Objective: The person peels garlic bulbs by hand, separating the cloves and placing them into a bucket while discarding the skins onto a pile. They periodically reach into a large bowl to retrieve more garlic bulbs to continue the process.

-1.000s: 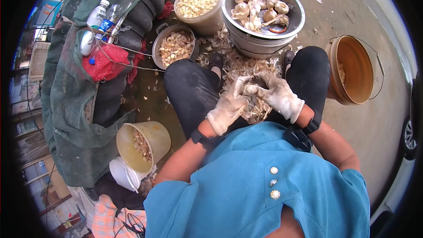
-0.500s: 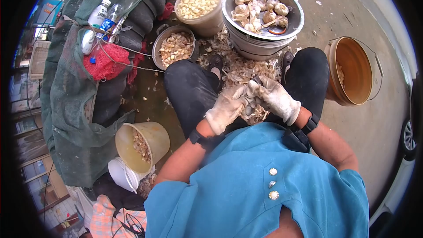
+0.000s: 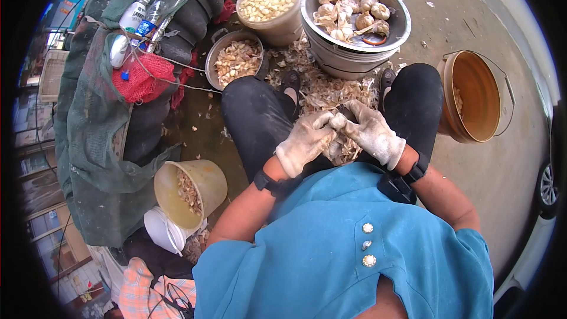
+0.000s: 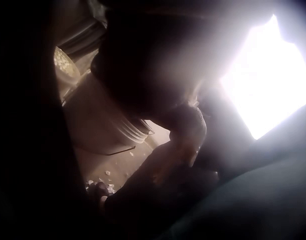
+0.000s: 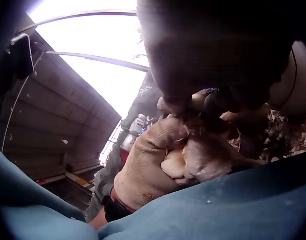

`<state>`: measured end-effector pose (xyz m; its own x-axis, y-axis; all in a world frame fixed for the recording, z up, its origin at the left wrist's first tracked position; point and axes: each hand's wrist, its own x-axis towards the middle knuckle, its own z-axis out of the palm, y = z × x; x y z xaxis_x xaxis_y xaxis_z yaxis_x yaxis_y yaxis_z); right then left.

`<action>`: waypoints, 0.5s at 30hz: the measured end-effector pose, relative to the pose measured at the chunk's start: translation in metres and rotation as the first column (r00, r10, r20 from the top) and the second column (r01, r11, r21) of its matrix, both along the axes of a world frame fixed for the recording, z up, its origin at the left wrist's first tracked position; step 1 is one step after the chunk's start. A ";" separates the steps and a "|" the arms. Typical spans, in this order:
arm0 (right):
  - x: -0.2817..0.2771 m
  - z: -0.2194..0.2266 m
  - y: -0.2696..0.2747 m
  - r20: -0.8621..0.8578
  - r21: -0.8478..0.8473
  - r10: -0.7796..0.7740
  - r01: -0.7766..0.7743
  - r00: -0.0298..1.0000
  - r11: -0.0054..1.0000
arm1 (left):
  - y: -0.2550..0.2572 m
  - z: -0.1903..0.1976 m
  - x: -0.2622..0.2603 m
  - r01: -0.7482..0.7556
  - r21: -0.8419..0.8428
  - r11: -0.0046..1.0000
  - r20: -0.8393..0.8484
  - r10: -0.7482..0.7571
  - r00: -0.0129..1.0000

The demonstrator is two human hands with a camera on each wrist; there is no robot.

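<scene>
Both hands wear whitish work gloves and meet between the person's knees. In the right wrist view, the left hand [image 3: 306, 142] curls round a garlic bulb [image 5: 208, 157], with a pale clove [image 5: 174, 165] exposed at its side. The right hand [image 3: 375, 136] has its thumb and fingers bent onto the top of the same bulb, thumbs close together. From the head view the hands largely hide this bulb. Dark shadow covers most of the left wrist view. Ahead, a metal basin [image 3: 401, 26] of whole garlic bulbs [image 3: 354, 15] rests on a white bucket [image 3: 339, 59].
Peeled cloves fill a tub [image 3: 289, 29]; a pot [image 3: 211, 68] beside it holds unpeeled cloves. A tipped cream bucket [image 3: 215, 186] lies at left, an orange-brown bucket [image 3: 484, 94] at right. Loose skins [image 3: 331, 91] litter the ground. Green netting [image 3: 88, 159] and bottles [image 3: 134, 13] line the left.
Both hands stay together at the lap. The right hand's fingers drew in toward the left hand, then spread forward again; the thumbs remain close. The surrounding containers are unchanged.
</scene>
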<state>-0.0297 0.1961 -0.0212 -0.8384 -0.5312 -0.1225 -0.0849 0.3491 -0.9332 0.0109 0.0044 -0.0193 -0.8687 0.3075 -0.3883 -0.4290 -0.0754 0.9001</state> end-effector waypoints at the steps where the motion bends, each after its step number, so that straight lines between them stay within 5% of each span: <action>1: -0.002 0.002 -0.003 0.231 -0.081 -0.015 0.034 0.973 0.996 | -0.001 0.004 -0.001 0.046 0.034 0.998 -0.080 -0.043 0.996; 4: -0.008 0.018 -0.001 0.773 -0.304 0.122 0.195 0.623 0.933 | -0.012 -0.004 -0.002 0.162 0.066 0.985 -0.286 -0.137 0.948; 7: -0.007 0.004 0.002 0.795 -0.261 0.051 0.266 0.605 0.928 | -0.019 -0.009 -0.003 0.299 0.138 0.944 -0.445 -0.210 0.871; 9: -0.013 -0.003 0.003 0.832 -0.228 0.035 0.284 0.553 0.931 | -0.014 -0.002 0.002 0.153 0.448 0.881 -0.010 -0.166 0.986; 10: -0.017 -0.005 0.006 0.869 -0.247 0.062 0.322 0.490 0.914 | -0.006 0.012 0.004 0.044 0.377 0.925 -0.068 -0.020 0.997; 12: -0.021 0.000 0.010 0.919 -0.265 0.117 0.368 0.377 0.891 | -0.018 0.004 0.003 0.009 0.337 0.942 -0.085 0.021 0.996; 15: -0.020 0.010 0.016 0.903 -0.397 0.269 0.412 0.336 0.820 | -0.034 -0.005 -0.003 0.007 0.159 0.987 -0.170 0.020 0.985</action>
<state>-0.0499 0.2117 -0.0110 -0.3969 -0.7227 -0.5659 0.9057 -0.2082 -0.3693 0.0084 -0.0296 -0.0243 -0.9201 0.3473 -0.1808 -0.2691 -0.2256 0.9363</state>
